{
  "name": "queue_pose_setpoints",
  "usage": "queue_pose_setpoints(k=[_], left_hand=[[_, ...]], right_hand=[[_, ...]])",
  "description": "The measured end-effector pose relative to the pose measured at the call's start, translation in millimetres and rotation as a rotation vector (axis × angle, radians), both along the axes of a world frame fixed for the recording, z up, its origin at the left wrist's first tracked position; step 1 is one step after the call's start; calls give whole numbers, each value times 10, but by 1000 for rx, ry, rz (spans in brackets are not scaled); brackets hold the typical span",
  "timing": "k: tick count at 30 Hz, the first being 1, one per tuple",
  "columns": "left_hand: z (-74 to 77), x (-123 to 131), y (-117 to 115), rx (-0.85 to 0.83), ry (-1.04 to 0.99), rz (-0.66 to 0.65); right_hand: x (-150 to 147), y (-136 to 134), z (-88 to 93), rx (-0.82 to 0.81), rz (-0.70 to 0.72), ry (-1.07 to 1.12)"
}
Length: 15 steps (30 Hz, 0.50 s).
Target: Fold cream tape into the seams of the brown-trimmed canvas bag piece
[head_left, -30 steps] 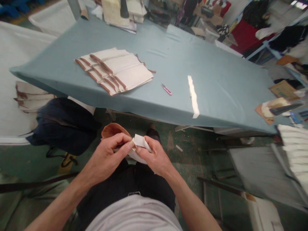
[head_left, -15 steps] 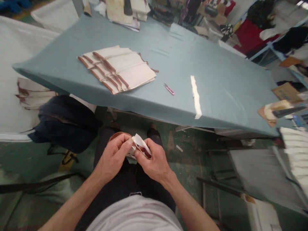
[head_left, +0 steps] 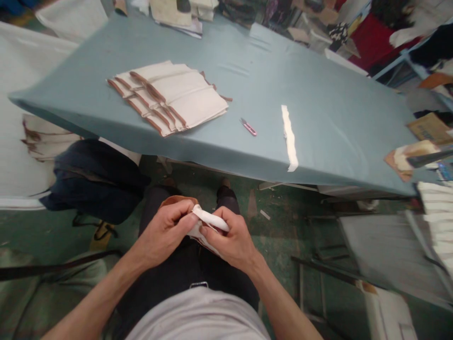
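Note:
Over my lap, my left hand (head_left: 172, 229) and my right hand (head_left: 231, 236) both grip one cream cloth piece with brown edging (head_left: 198, 231). The left pinches it between thumb and fingers; brown trim shows above those fingers. A white fold (head_left: 212, 219) curves between the hands and reaches my right fingers. Much of the cloth is hidden by the hands. On the table ahead lies a stack of folded cream cloth pieces with brown edges (head_left: 198, 92). Right of the stack are pink-handled thread snips (head_left: 248, 126) and a wavy white strip (head_left: 290, 139).
The blue-green covered table (head_left: 329, 118) spans the view in front of my knees. A dark blue bag (head_left: 92, 179) sits at the left below its edge. To the right stands a grey-topped metal stand (head_left: 382, 250), near stacked cream cloth (head_left: 435, 217).
The white piece between my hands was a raised flap and now forms a rounded fold toward my right fingers. More cream cloth shows below the hands. The view has shifted slightly.

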State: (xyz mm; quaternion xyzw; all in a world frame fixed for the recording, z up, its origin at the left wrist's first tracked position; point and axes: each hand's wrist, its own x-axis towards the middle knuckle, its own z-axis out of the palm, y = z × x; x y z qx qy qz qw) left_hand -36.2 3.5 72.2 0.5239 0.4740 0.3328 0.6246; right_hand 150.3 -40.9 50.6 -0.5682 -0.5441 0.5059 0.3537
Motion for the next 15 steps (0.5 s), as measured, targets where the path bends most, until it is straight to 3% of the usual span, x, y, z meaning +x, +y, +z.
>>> queue_pose_setpoints(k=[4, 9, 13, 15], left_hand=[[-51, 160, -63, -72, -46, 177], [-33, 375, -105, -253, -156, 347], [69, 409, -100, -294, -203, 395], [79, 358, -105, -243, -179, 328]], right_hand=[[-77, 8, -15, -59, -18, 53], [-173, -19, 13, 70, -82, 84], [-171, -8, 19, 107, -89, 142], [-161, 13, 8, 49, -96, 226]])
